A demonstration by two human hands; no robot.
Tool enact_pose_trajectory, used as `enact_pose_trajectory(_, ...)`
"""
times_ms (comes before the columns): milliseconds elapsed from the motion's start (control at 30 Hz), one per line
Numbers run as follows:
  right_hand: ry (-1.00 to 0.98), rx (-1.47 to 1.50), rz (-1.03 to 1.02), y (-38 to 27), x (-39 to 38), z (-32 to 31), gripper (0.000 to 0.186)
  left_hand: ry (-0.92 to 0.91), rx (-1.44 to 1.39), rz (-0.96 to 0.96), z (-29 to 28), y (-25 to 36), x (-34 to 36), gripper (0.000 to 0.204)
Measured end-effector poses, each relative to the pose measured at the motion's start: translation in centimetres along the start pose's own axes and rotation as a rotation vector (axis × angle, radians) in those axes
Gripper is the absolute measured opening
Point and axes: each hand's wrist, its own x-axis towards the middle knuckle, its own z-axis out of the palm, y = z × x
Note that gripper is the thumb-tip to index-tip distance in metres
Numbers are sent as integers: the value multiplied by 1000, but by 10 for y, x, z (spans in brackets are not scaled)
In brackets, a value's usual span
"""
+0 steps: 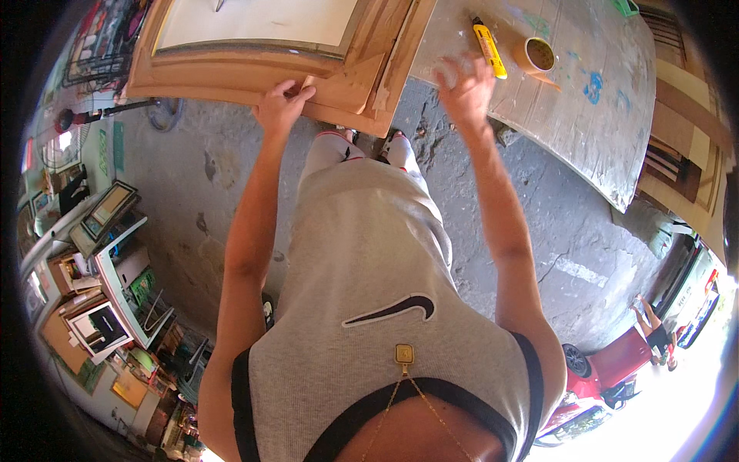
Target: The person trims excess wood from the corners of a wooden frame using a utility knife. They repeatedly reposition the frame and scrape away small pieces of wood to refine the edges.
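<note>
A brown wooden panel frame (192,85) with a pale inner sheet (254,23) lies at the top. My left hand (283,104) grips its near edge, a small light piece by the fingertips. My right hand (469,96), slightly blurred, is curled around something whitish that I cannot make out, over the worn grey worktop (570,131) right of the frame. Just beyond it lie a yellow tube (489,50) with a black cap and an orange cup (539,55) of dark contents.
Wooden boards (685,131) lean at the right. A fan (65,142) and cluttered stacked frames (108,215) line the left. Grey concrete floor (185,200) lies beneath me. A person (658,335) is near a red car (616,362) at lower right.
</note>
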Motion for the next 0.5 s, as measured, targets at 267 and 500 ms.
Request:
enact_pose_trajectory(267, 65, -280, 28, 38, 59, 9, 43, -408, -175, 100, -11, 5, 43, 51)
enact_pose_trajectory(500, -185, 63, -398, -100, 26, 34, 23, -428, -255, 140, 5, -12, 53, 47)
